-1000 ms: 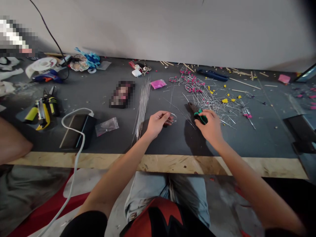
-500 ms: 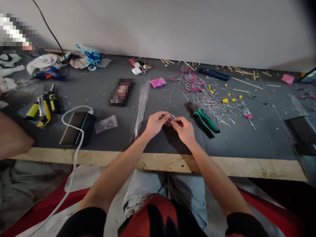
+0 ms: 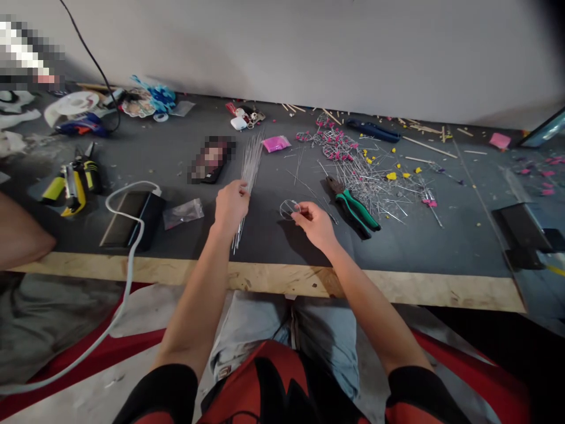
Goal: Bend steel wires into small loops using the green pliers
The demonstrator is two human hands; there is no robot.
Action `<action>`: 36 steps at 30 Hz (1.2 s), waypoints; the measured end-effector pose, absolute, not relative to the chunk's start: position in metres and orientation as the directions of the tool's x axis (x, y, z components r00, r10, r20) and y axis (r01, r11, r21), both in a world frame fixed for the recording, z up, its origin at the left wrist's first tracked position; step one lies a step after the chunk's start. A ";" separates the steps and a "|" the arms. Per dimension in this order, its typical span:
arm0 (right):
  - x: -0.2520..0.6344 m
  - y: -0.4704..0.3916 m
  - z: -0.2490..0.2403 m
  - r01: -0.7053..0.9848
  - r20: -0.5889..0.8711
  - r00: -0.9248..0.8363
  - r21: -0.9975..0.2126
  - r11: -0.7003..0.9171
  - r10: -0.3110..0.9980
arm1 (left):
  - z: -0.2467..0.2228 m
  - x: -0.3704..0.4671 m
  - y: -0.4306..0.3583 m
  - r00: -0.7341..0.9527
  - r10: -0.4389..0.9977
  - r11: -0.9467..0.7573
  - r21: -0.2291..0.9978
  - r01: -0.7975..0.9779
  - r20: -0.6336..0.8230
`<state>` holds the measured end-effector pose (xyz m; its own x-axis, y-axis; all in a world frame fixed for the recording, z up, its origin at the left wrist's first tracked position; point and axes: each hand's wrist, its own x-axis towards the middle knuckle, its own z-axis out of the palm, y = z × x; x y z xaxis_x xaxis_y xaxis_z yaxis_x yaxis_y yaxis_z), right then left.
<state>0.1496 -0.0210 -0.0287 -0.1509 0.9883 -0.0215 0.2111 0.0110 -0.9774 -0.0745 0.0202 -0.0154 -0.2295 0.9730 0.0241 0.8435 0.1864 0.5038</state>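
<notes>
My right hand (image 3: 315, 224) pinches a thin metal wire loop (image 3: 289, 208) between thumb and fingers, a little above the dark tabletop. My left hand (image 3: 232, 203) lies over the long bundle of straight metal wires (image 3: 252, 162), with its fingers drawn together on the strands. How many strands it grips is hidden. Pliers with green and black handles (image 3: 355, 211) rest to the right of my right hand. Beyond them spreads a tangled pile of wires with pink pieces (image 3: 338, 147).
A pink packet (image 3: 276, 143), phone (image 3: 214, 159), small plastic bag (image 3: 184, 213) and black power bank (image 3: 132, 218) with a white cable lie around. Yellow bits (image 3: 391, 176) and a dark-blue-handled tool (image 3: 374, 131) are at right. Another person's arm (image 3: 22, 235) rests at far left.
My hands were together at the small wire piece; now they are apart. My left hand has moved left onto the wire bundle, while my right hand keeps the wire loop.
</notes>
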 end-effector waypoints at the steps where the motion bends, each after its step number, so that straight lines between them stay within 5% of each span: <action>1: 0.150 -0.023 -0.029 0.222 -0.044 -0.209 -0.975 0.003 0.977 | -0.016 -0.074 0.020 -0.246 0.968 0.195 0.499 0.844 0.039; 4: 0.150 -0.029 -0.028 0.253 -0.140 -0.371 -0.966 -0.045 0.918 | -0.015 -0.066 0.025 -0.167 0.979 0.089 0.491 0.867 0.117; 9: 0.154 -0.031 -0.023 0.291 -0.198 -0.552 -0.956 -0.035 0.810 | -0.020 -0.025 0.041 0.332 0.929 -0.371 0.426 0.825 0.165; 13: 0.159 -0.028 -0.021 0.294 -0.218 -0.617 -0.955 -0.035 0.756 | -0.026 -0.001 0.041 0.435 0.892 -0.445 0.410 0.796 0.123; 22: 0.159 -0.029 -0.018 0.287 -0.202 -0.635 -0.958 -0.015 0.745 | -0.024 -0.021 0.033 0.354 0.931 -0.363 0.307 0.880 0.088; 27: 0.159 -0.029 -0.023 0.262 -0.211 -0.592 -0.963 -0.061 0.778 | -0.021 -0.028 0.044 0.348 0.928 -0.373 0.351 0.859 0.132; 31: 0.162 -0.028 -0.025 0.336 -0.193 -0.445 -0.941 -0.036 0.874 | -0.009 -0.063 0.054 0.018 0.990 -0.064 0.327 0.943 0.141; 36: 0.163 -0.026 -0.023 0.452 -0.126 -0.343 -0.891 0.046 0.931 | -0.006 -0.101 0.057 -0.121 0.991 0.132 0.332 0.934 -0.055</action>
